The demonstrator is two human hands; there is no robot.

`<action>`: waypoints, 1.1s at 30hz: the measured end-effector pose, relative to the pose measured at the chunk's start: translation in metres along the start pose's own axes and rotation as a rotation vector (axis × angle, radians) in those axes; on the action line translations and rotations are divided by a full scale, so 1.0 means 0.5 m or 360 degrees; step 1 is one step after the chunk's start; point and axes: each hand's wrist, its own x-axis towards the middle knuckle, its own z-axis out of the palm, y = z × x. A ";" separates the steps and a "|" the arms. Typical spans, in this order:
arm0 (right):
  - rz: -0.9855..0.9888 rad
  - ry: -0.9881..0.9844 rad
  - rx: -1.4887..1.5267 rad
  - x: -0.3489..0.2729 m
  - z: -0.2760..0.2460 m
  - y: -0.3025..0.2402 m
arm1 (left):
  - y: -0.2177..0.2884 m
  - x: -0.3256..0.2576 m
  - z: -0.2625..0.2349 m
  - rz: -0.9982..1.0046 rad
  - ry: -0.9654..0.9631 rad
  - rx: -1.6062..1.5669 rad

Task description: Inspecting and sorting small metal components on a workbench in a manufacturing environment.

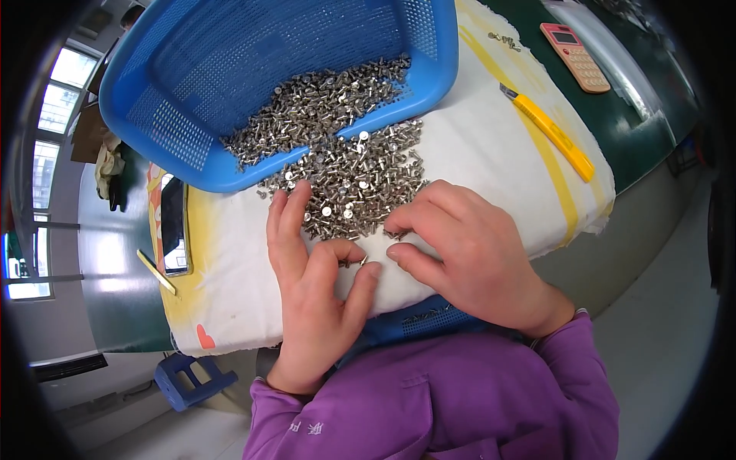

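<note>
A heap of small silver screws [360, 180] with flat round heads spills from a tipped blue plastic basket [448, 57] onto a white cloth [491, 115]. My left hand [318, 291] is at the near left edge of the heap. Its thumb and index finger pinch a single screw [364, 261], while the other fingers stretch up toward the heap. At the near right edge, my right hand [468, 249] has its fingers curled, with a gap between thumb and index. The index fingertip touches a few loose screws there; I see nothing held between finger and thumb.
A yellow utility knife [556, 138] and a pink calculator [575, 57] lie to the right. On the left are a phone [175, 222] and a thin yellow strip [156, 272]. Another blue basket [418, 326] with screws sits below the near table edge, above my lap.
</note>
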 end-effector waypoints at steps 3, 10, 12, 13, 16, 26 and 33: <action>-0.0036 -0.0013 -0.0005 0.002 0.010 -0.002 | 0.001 0.004 -0.009 -0.0011 -0.0089 -0.0147; -0.0133 -0.0061 0.0044 0.001 0.016 0.005 | -0.003 0.004 -0.010 -0.0012 -0.0073 -0.0087; -0.0136 -0.0026 0.0113 0.005 0.015 0.001 | -0.001 0.005 -0.009 -0.0022 -0.0050 -0.0099; -0.0138 -0.0025 0.0116 0.007 0.013 -0.002 | 0.000 0.006 -0.010 -0.0023 -0.0050 -0.0096; -0.0093 -0.0103 0.0107 0.009 0.011 -0.006 | 0.001 0.005 -0.010 -0.0011 -0.0049 -0.0080; -0.0140 -0.0160 0.0268 0.006 0.001 0.006 | 0.001 0.005 -0.012 0.0024 -0.0085 -0.0071; -0.0074 -0.0051 0.0207 -0.001 0.000 0.004 | 0.001 0.005 -0.011 0.0036 -0.0102 -0.0097</action>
